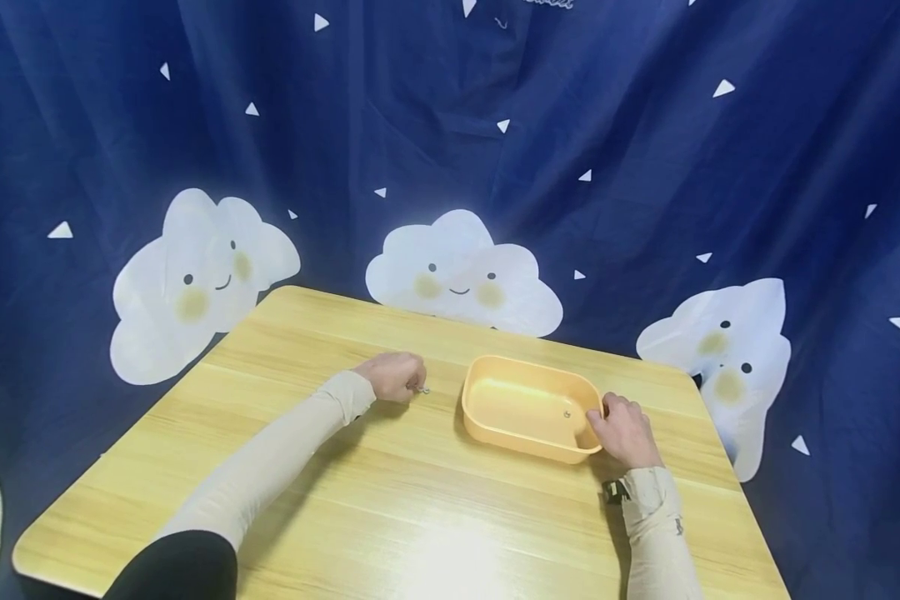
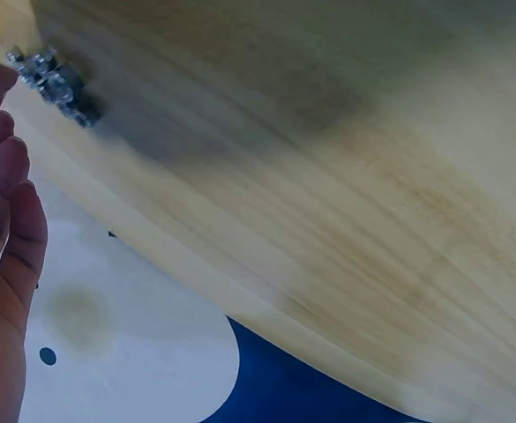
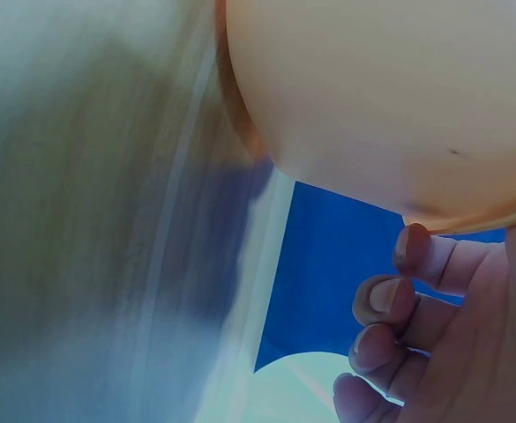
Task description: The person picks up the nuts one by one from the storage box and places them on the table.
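In the head view, my left hand (image 1: 396, 377) is over the table, left of the yellow plastic bin. Its fingertips pinch one end of a small silver jewelry piece (image 2: 56, 85) with sparkling stones, the rest of which sticks out past the fingers. My right hand (image 1: 628, 429) grips the right rim of the yellow bin (image 1: 521, 446), thumb on the inner side. From the right wrist view, the other fingers (image 3: 386, 300) curl below the bin's edge. Inside the bin, near its right end, lies a tiny shiny piece (image 1: 567, 414).
A light wood-grain table (image 1: 390, 508) with rounded corners carries the bin. Behind it hangs a dark blue curtain (image 1: 435, 108) with white clouds and triangles, close to the table's far edge. A dark watch or band (image 1: 615, 492) is on the right wrist.
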The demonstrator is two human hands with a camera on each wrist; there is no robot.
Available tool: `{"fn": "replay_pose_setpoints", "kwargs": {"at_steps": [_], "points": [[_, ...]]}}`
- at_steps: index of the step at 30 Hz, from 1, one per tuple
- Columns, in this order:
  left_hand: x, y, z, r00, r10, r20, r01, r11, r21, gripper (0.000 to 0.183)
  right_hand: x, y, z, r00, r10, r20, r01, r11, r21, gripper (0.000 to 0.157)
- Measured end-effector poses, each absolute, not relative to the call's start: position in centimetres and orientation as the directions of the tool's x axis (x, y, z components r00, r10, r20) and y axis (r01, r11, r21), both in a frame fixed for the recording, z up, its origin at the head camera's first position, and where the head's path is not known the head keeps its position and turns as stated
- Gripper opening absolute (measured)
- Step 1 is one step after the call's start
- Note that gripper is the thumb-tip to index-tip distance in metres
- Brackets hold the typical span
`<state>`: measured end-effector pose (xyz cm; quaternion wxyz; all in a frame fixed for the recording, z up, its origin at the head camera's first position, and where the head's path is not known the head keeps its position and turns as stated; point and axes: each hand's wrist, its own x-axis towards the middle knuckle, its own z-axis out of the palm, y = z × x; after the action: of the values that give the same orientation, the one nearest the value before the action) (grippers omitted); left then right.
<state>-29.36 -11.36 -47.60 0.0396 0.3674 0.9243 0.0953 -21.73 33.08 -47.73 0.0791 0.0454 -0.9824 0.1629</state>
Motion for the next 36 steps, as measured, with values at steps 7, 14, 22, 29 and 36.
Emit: {"fn": "replay_pose_setpoints", "kwargs": {"at_steps": [7,14,22,29,36], "points": [[-30.2,-10.7,-46.0,-0.762,0.646,0.048,0.637,0.734,0.235,0.017,-21.8,33.4,-47.8,-0.982,-0.060,0.179,-0.116,0.941,-0.317,0.022],[-30.6,-9.0,-44.1,-0.762,0.643,0.075,0.641,0.732,0.231,0.011,-21.7,33.6,-47.9,-0.982,-0.055,0.181,-0.112,0.940,-0.321,0.022],[-30.6,-6.7,-42.8,-0.751,0.655,0.081,0.655,0.724,0.215,0.012,-21.8,33.6,-47.8,-0.982,-0.060,0.178,-0.116,0.938,-0.326,0.022],[-30.4,-4.2,-42.3,-0.712,0.697,0.087,0.701,0.695,0.163,0.015,-21.7,33.5,-47.9,-0.982,-0.062,0.180,-0.117,0.942,-0.314,0.022],[-30.0,-1.9,-42.5,-0.675,0.736,0.054,0.735,0.665,0.134,0.015,-21.7,33.0,-47.6,-0.981,-0.066,0.182,-0.117,0.952,-0.283,0.022]]}}
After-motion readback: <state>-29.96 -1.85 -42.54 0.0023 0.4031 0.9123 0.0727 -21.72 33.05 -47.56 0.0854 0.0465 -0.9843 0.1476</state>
